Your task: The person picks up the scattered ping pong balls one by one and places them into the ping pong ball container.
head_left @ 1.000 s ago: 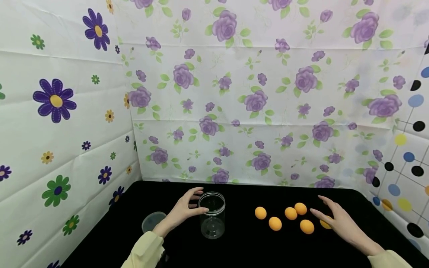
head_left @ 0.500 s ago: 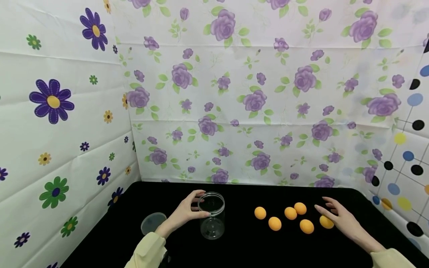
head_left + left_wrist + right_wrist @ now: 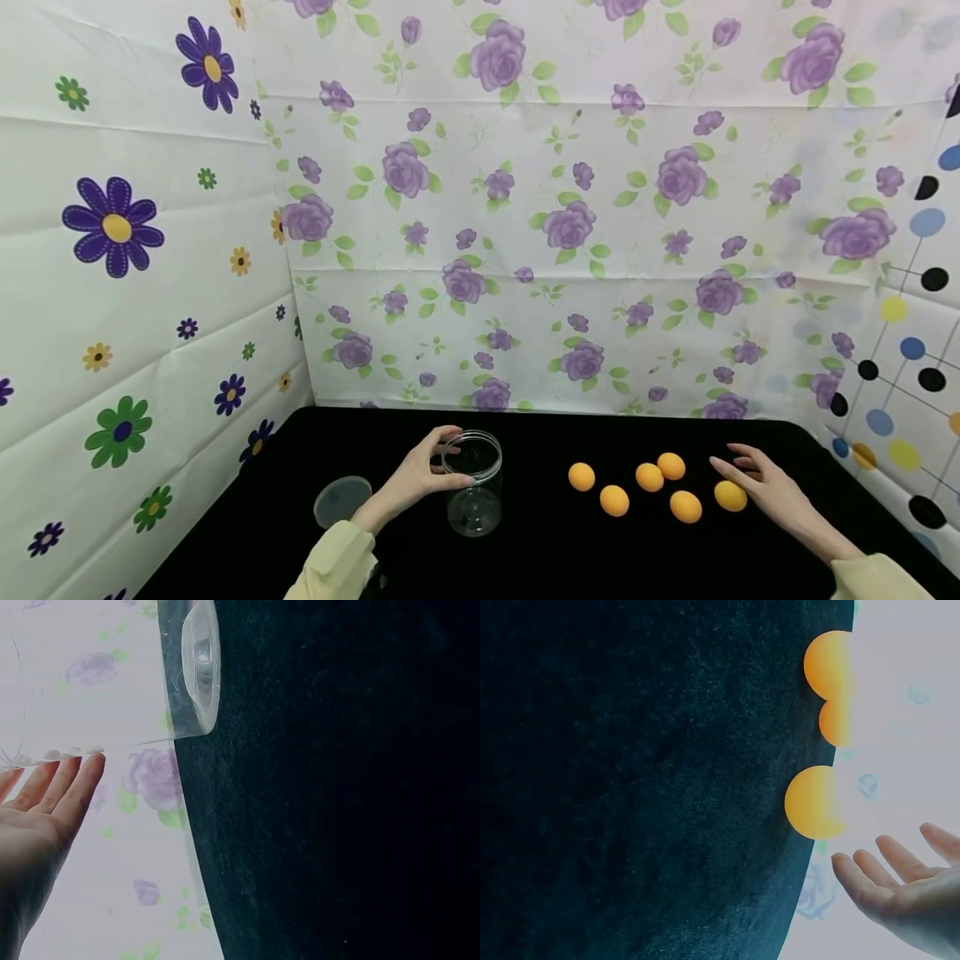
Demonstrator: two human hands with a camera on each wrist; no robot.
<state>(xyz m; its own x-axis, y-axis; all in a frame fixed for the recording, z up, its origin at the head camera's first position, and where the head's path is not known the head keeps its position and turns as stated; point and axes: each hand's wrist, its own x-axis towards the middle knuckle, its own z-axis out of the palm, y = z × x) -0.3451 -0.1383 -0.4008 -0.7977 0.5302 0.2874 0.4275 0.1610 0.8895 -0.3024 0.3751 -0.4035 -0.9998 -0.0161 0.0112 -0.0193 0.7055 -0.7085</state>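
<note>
A clear plastic jar [image 3: 476, 510], without a lid, stands upright on the black table. My left hand [image 3: 412, 477] grips it near the rim, thumb in front and fingers behind. In the left wrist view, the fingertips [image 3: 96, 766] touch the jar's wall [image 3: 90, 690]. My right hand [image 3: 772, 497] is held just right of the nearest orange ping-pong ball [image 3: 730, 496], its fingers loosely bent and holding nothing. Several more balls lie to the left, among them a front ball [image 3: 686, 507] and two close together at the back, one ball [image 3: 649, 477] beside another [image 3: 671, 466].
A translucent round lid [image 3: 342, 500] lies left of the jar, partly behind the left wrist. Two further balls, one ball [image 3: 581, 477] and another [image 3: 614, 501], lie between the jar and the others. Flowered cloth [image 3: 525, 208] hangs behind the black table [image 3: 540, 558].
My right hand has drawn back slightly to the right, uncovering the rightmost ball. My left hand has closed in on the jar's rim. The balls and lid stay in place.
</note>
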